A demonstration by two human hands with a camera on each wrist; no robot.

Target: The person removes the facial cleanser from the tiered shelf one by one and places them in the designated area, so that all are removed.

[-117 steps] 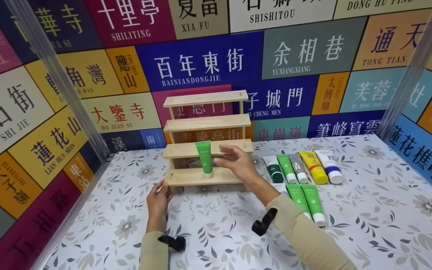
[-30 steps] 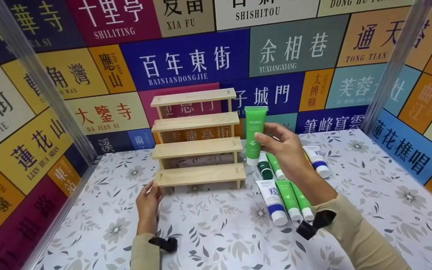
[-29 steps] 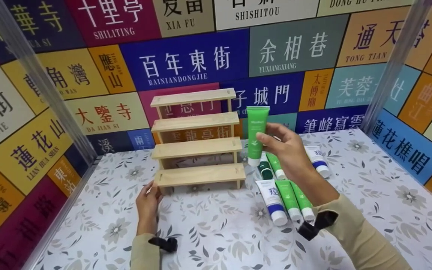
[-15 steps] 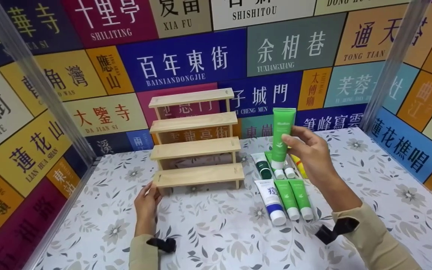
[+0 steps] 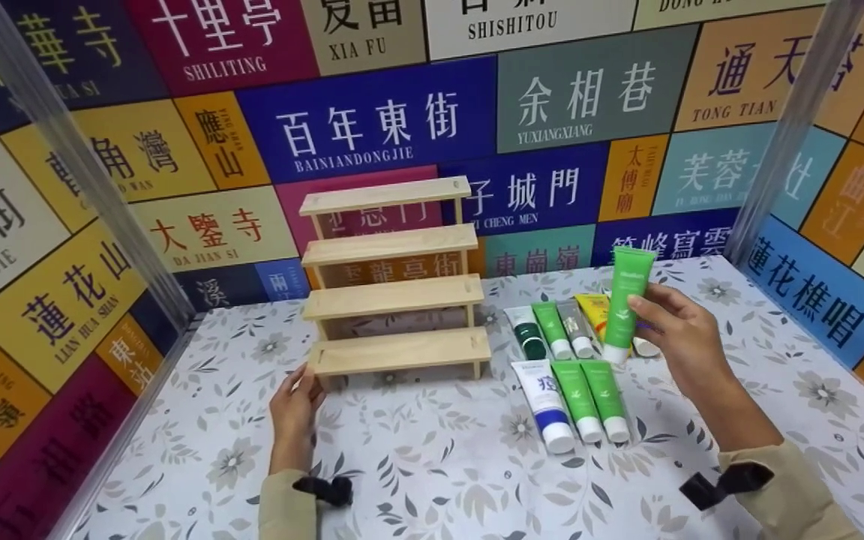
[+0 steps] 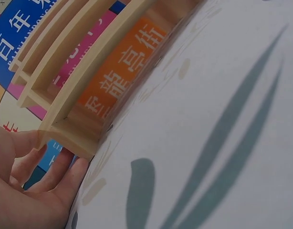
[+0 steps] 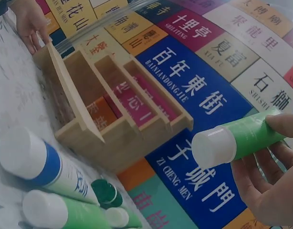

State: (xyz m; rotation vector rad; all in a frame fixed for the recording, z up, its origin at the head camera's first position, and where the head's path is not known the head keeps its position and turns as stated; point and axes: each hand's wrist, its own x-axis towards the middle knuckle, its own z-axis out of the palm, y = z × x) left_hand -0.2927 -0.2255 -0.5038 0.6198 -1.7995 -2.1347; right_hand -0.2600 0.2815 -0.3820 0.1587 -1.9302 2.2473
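My right hand (image 5: 691,337) pinches an upright green tube (image 5: 628,296) by its side, white cap down, above the right end of the back row of tubes. In the right wrist view its white cap (image 7: 214,148) points left. My left hand (image 5: 295,411) holds the lower left front corner of a tiered wooden shelf (image 5: 398,351). Thumb and fingers sit around that corner in the left wrist view, where the shelf's end (image 6: 72,136) is close up. No tube stands on the shelf's steps.
Right of the shelf lie two rows of tubes: a dark green and white one (image 5: 529,334), a grey one (image 5: 576,330), a yellow one (image 5: 593,311), a white and blue one (image 5: 544,405), and several green ones (image 5: 577,401). Sign-printed walls (image 5: 372,112) enclose the floral tabletop (image 5: 432,472).
Earlier the green tube stood on the shelf's bottom step. The right hand has lifted it off and carried it right, past the shelf and over the tubes. The left hand stays at the shelf.
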